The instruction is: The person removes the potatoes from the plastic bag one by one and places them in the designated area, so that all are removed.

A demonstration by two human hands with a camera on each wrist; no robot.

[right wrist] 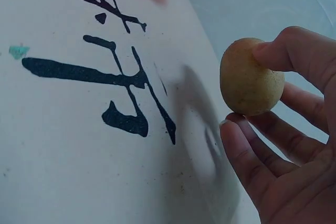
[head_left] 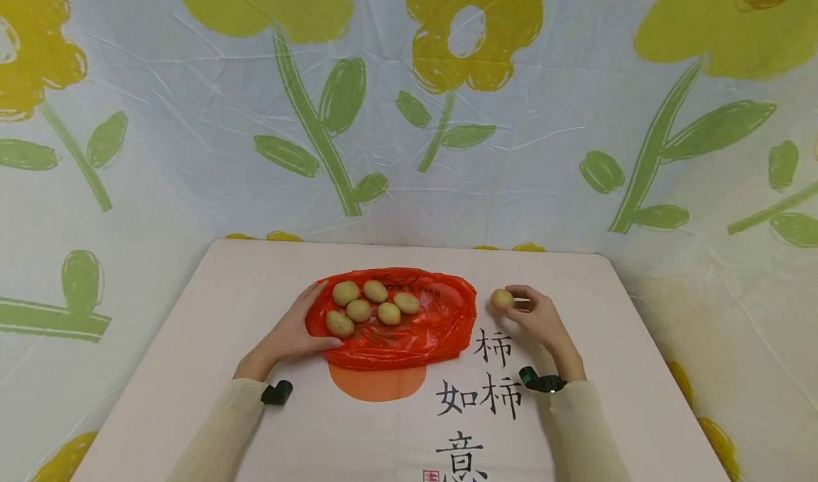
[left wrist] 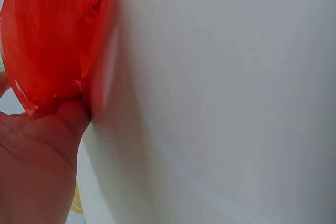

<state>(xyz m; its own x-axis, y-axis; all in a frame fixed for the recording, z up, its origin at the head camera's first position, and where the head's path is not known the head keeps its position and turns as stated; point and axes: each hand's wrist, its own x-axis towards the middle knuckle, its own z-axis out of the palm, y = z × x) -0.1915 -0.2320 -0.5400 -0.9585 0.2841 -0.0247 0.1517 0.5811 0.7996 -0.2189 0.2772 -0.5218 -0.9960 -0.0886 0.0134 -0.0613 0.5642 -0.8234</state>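
Observation:
A red plastic bag (head_left: 434, 333) lies spread on the table, with several potatoes (head_left: 346, 293) grouped on its left half. My left hand (head_left: 299, 333) grips the bag's left side, thumb along the front edge and fingers at the back. In the left wrist view the thumb (left wrist: 71, 116) is against the bunched red plastic (left wrist: 47, 35). To the right of the bag, my right hand (head_left: 533, 316) pinches a single potato (head_left: 502, 299). The right wrist view shows this potato (right wrist: 251, 77) between thumb and fingers, raised above the table.
Black brush-written characters (head_left: 492, 397) and an orange round print (head_left: 377, 382) mark the pale table cover (head_left: 358, 439). A cloth with large flowers (head_left: 473, 31) hangs behind the table's far edge and along both sides.

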